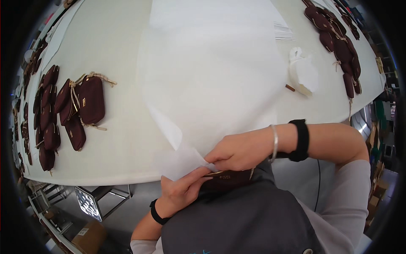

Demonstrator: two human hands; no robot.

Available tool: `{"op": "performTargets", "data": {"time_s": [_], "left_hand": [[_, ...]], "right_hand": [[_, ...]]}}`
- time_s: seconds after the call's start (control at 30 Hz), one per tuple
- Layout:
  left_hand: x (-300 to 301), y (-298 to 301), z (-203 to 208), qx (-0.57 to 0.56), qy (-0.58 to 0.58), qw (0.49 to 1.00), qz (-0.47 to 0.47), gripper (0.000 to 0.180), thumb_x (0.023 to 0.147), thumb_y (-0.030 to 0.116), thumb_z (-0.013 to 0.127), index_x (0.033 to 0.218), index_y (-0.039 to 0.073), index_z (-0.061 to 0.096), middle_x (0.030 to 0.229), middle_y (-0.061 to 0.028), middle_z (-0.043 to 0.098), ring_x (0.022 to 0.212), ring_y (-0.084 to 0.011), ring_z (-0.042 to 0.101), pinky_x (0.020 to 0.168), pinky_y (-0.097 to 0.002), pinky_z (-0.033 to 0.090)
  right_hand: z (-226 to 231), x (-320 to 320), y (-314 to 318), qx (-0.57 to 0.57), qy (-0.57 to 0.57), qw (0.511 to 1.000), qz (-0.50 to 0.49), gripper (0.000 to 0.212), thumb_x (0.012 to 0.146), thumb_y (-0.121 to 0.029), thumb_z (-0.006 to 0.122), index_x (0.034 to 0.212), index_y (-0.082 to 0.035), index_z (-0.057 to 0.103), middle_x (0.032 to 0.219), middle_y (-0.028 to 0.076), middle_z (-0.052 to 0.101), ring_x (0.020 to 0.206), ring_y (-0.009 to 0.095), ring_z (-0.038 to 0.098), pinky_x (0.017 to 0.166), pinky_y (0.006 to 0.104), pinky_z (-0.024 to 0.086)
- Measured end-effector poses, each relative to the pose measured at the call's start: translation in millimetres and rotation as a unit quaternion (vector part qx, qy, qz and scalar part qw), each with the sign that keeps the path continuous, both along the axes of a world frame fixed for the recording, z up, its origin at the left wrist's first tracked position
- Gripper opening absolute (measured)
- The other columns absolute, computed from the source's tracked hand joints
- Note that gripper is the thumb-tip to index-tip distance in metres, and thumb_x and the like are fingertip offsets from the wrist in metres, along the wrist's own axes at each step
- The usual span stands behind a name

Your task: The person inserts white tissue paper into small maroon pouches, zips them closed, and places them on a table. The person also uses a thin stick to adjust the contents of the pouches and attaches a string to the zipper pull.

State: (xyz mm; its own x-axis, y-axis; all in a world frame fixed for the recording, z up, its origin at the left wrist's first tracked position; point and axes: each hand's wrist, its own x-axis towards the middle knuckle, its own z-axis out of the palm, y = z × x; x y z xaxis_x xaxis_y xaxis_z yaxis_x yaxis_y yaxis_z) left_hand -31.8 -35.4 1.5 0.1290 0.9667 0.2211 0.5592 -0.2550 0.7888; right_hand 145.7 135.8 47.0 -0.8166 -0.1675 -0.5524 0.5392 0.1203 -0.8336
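Note:
A dark maroon zip pouch (231,181) with a gold zip is held against the table's front edge, close to my body. My left hand (182,191) grips its left end, thumb and fingers at the zipped mouth. Bent over the same mouth, my right hand (239,153) has its fingers closed on a crumpled piece of thin white paper (188,163), which goes down at the opening. How far the paper reaches inside is hidden by my fingers. A large stack of white paper sheets (211,72) lies just beyond, one corner curled up.
On the pale table (118,156), several maroon pouches (91,99) with cords lie at the left, beside a longer row of pouches (48,114). More pouches (342,51) lie far right. A white wrapped bundle (303,74) and a small brown piece (290,87) sit right of the sheets.

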Motion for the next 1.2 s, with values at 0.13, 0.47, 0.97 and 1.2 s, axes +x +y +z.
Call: {"op": "performTargets", "data": {"time_s": [0.13, 0.47, 0.97, 1.2], "left_hand": [[8, 7, 5, 0.050, -0.002, 0.998, 0.033, 0.030, 0.066, -0.002, 0.083, 0.094, 0.006, 0.076, 0.094, -0.0089, 0.071, 0.080, -0.0272, 0.067, 0.068, -0.0338, 0.054], [7, 9, 17, -0.224, -0.098, 0.969, -0.027, 0.016, 0.086, 0.014, 0.078, 0.095, 0.002, 0.073, 0.074, -0.0103, 0.064, 0.060, -0.0223, 0.056, 0.056, -0.0328, 0.043], [2, 15, 20, -0.150, -0.178, 0.972, -0.039, 0.018, 0.083, 0.005, 0.078, 0.100, 0.006, 0.073, 0.097, -0.0072, 0.060, 0.075, -0.0151, 0.059, 0.069, -0.0297, 0.049], [11, 7, 11, -0.119, -0.216, 0.969, 0.009, 0.016, 0.080, 0.000, 0.079, 0.094, 0.006, 0.075, 0.102, -0.0051, 0.052, 0.076, -0.0128, 0.058, 0.068, -0.0282, 0.049]], "right_hand": [[-13, 2, -11, 0.061, 0.046, 0.997, -0.025, 0.030, 0.102, -0.017, 0.049, 0.121, 0.001, 0.062, 0.093, 0.017, 0.069, 0.080, 0.024, 0.062, 0.077, 0.0353, 0.049], [3, 41, -24, -0.027, 0.077, 0.995, -0.050, 0.028, 0.096, -0.027, 0.065, 0.099, 0.000, 0.067, 0.067, 0.008, 0.061, 0.063, 0.019, 0.060, 0.063, 0.0340, 0.047], [-14, 50, -35, -0.078, 0.115, 0.951, -0.277, 0.028, 0.096, -0.021, 0.070, 0.115, -0.002, 0.067, 0.084, 0.004, 0.068, 0.076, 0.009, 0.061, 0.071, 0.0254, 0.052], [-14, 43, -23, -0.037, 0.159, 0.981, -0.109, 0.041, 0.092, -0.036, 0.074, 0.081, 0.002, 0.061, 0.065, 0.006, 0.058, 0.059, 0.014, 0.055, 0.056, 0.0307, 0.044]]}}
